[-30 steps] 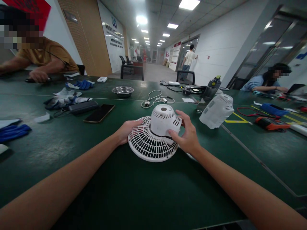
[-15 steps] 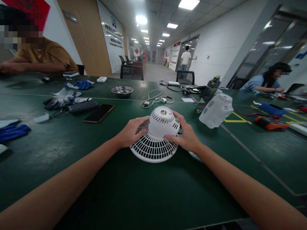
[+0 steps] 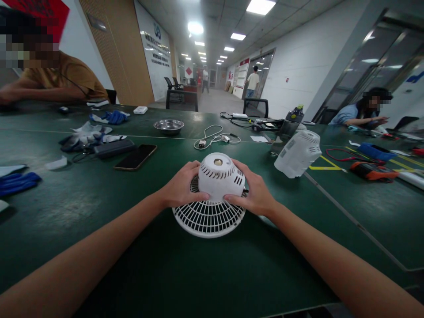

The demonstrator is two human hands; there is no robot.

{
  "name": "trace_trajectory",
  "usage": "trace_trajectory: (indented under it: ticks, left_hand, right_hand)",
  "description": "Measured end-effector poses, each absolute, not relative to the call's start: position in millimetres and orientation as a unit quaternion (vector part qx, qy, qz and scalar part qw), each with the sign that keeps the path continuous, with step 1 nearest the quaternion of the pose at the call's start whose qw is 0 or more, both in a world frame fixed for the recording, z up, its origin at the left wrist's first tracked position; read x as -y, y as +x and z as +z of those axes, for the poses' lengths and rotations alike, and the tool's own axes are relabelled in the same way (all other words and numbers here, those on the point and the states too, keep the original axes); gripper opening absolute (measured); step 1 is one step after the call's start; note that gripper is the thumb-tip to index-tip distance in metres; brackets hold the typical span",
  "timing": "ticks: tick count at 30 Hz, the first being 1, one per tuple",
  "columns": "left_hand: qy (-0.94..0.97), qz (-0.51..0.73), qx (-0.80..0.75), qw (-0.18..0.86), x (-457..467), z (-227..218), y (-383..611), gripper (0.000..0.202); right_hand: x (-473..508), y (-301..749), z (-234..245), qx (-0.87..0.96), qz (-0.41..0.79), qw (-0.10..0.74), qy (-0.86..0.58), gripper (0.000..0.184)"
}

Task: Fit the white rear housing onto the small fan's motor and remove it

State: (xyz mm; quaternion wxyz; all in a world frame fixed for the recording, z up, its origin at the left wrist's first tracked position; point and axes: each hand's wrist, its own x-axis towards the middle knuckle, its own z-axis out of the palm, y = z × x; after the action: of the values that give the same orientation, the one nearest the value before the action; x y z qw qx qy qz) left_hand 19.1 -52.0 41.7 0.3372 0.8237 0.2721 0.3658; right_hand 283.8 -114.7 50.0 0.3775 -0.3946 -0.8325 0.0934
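Note:
Directly before me a white fan head (image 3: pixel 220 179) rests on the green table, its slotted motor housing upward and its round grille (image 3: pixel 208 218) spread out below. My left hand (image 3: pixel 185 185) is wrapped round the housing's left side, thumb across the front. From the right, my right hand (image 3: pixel 253 187) grips the same housing, with the thumb near the other one. A round opening shows in the top of the housing. My fingertips behind the housing are hidden, and so is the underside of the grille.
A phone (image 3: pixel 135 157), gloves (image 3: pixel 88 134) and a metal bowl (image 3: pixel 168 126) lie left and ahead. Behind the fan is a coiled white cable (image 3: pixel 217 138). To the right stand a white plastic housing (image 3: pixel 298 153), a dark bottle (image 3: pixel 289 126) and an orange multimeter (image 3: pixel 372 171). Co-workers sit at both sides.
The fan head has come slightly toward me and to the left, with both hands still on it. My left thumb now lies further across the housing's front.

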Motion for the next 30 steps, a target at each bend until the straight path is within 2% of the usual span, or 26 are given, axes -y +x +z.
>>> trace_trajectory:
  ticks: [4, 11, 18, 24, 30]
  left_hand:
    - [0.836, 0.354, -0.285, 0.308, 57, 44, 19, 0.048]
    - [0.824, 0.361, -0.29, 0.326, 62, 51, 20, 0.047]
    - [0.852, 0.35, -0.282, 0.267, 58, 46, 19, 0.043]
    - [0.891, 0.3, -0.291, 0.177, 51, 39, 18, 0.06]
    - [0.902, 0.289, -0.284, 0.15, 54, 44, 18, 0.059]
  right_hand:
    - [115, 283, 51, 0.827, 0.097, 0.378, -0.405, 0.092]
    - [114, 283, 54, 0.826, 0.114, 0.372, -0.408, 0.089]
    - [112, 286, 54, 0.829, 0.116, 0.372, -0.402, 0.089]
    - [109, 292, 56, 0.844, 0.134, 0.357, -0.377, 0.09]
    - [111, 290, 52, 0.839, 0.098, 0.362, -0.395, 0.091]
